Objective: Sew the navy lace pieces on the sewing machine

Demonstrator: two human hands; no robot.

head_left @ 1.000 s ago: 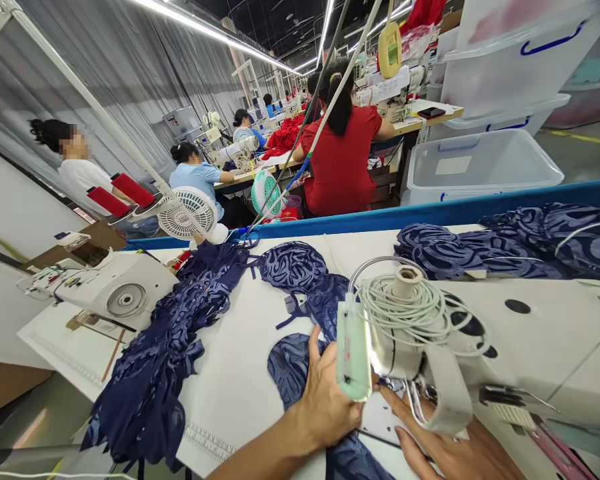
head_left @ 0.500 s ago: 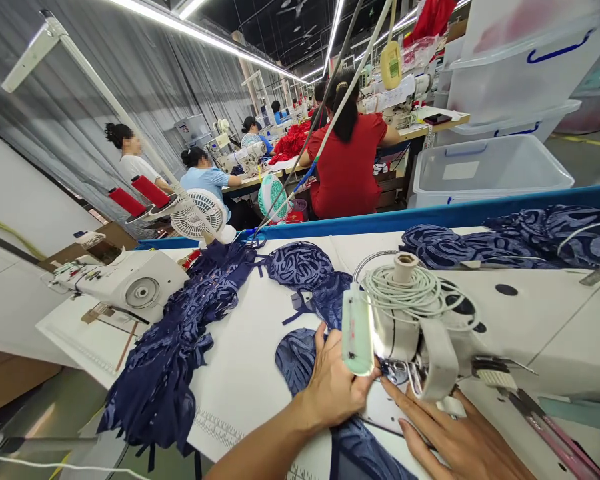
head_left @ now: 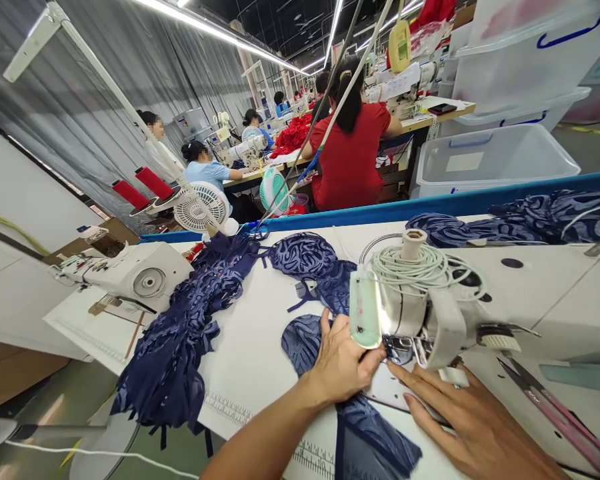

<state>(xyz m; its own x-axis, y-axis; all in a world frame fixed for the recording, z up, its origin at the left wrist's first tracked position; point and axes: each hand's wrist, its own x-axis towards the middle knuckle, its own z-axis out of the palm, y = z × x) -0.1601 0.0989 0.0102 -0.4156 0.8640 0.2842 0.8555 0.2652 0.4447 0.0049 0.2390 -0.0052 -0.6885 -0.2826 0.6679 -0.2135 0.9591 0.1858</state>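
My left hand presses down on a navy lace garment piece lying on the white table, just left of the sewing machine's needle area. My right hand lies flat with fingers stretched toward the needle, on the plate beside the same fabric. The white sewing machine head with a coiled cord on top and a small lit lamp stands over both hands. The fabric runs under my left hand and off the near table edge.
A long pile of navy lace pieces lies left on the table; more are heaped behind the machine. A second white machine, a small fan and red thread cones stand left. Other people sew beyond the blue divider; plastic bins sit right.
Both hands have slid a little toward the needle with the fabric. The view has shifted slightly, with the table appearing higher in the frame.
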